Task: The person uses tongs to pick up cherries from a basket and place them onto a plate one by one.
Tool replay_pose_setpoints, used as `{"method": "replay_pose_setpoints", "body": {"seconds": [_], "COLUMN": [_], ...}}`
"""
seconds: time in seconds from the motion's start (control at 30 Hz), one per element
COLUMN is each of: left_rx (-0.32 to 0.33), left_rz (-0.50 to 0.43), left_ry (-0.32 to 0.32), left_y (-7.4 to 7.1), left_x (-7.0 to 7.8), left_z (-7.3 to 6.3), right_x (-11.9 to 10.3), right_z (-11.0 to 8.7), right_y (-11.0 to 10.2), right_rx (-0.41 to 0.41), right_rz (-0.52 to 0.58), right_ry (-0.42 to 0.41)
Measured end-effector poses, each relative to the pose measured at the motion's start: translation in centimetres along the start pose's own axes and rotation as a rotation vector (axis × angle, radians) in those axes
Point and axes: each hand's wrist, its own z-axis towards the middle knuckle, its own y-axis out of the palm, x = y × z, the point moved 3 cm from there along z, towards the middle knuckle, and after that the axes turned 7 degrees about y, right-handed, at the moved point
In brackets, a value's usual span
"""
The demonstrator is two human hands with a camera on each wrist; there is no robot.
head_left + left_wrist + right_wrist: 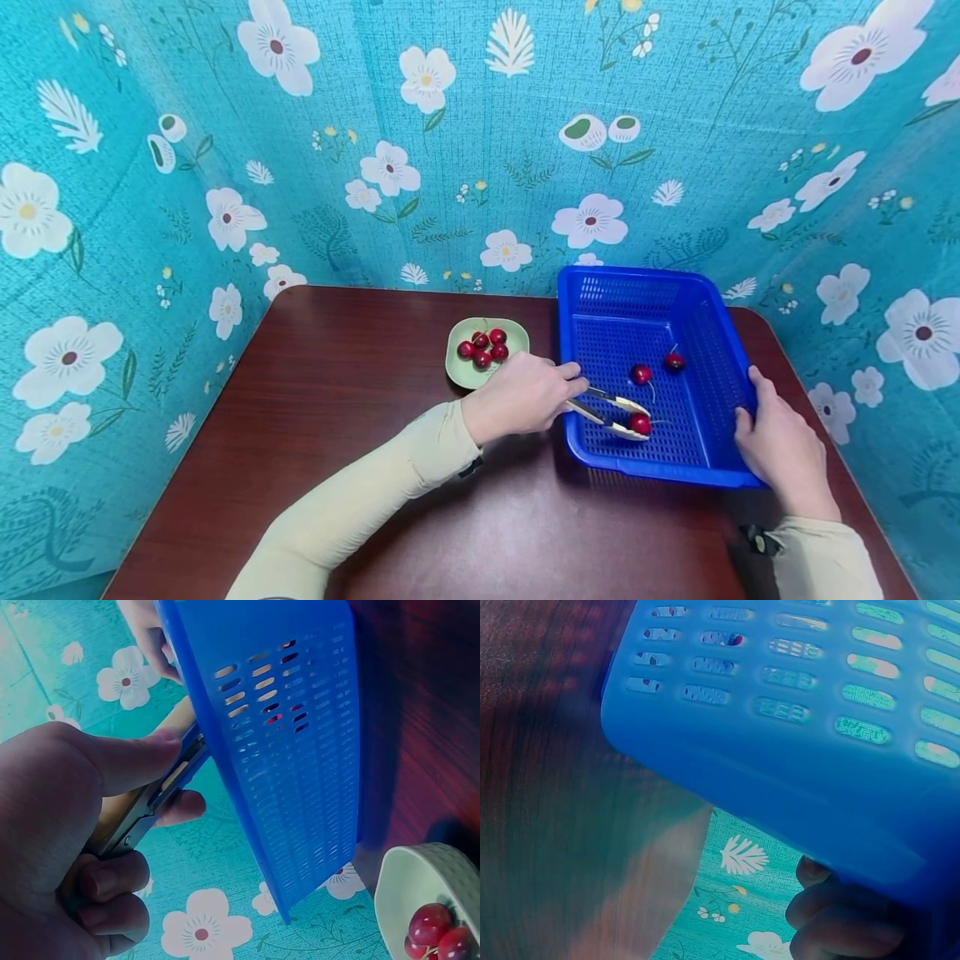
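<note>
My left hand (525,393) grips a pair of tongs (628,432) with pale tips, reaching over the left rim of a blue plastic basket (567,333). Inside the basket, the tips lie on either side of a red cherry (640,424). Two more cherries with stems, one near the middle (641,373) and one farther back (674,362), rest on the basket floor. In the left wrist view, thumb and fingers wrap the metal handle of the tongs (129,829). My right hand (787,446) holds the basket's right rim, fingers curled at its edge in the right wrist view.
Left of the basket stands a small light green bowl (459,377) with several cherries (482,359), close beyond my left hand. Everything sits on a dark brown table (360,358). A turquoise flowered curtain (450,183) hangs behind and at both sides.
</note>
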Motion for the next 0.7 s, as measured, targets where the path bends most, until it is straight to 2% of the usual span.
{"method": "replay_pose_setpoints", "body": {"seconds": [0.23,0.5,0.7], "left_rx": [0.026,0.018,0.073], "left_rz": [-0.011,-0.057,-0.053], "left_ry": [0.004,-0.014,-0.038], "left_y": [-0.1,-0.3,-0.7], "left_x": [0.2,0.2,0.1], "left_z": [-0.4,-1.0,-1.8], "right_x": [0.2,0.1,0.1], "right_z": [0.2,0.1,0.0], "right_y": [0.1,0.2,0.0], "right_rx": [-0.007,-0.018,-0.012], "right_rz": [-0.005,-0.005,-0.003], "right_ry": [0.0,0.019,0.018]}}
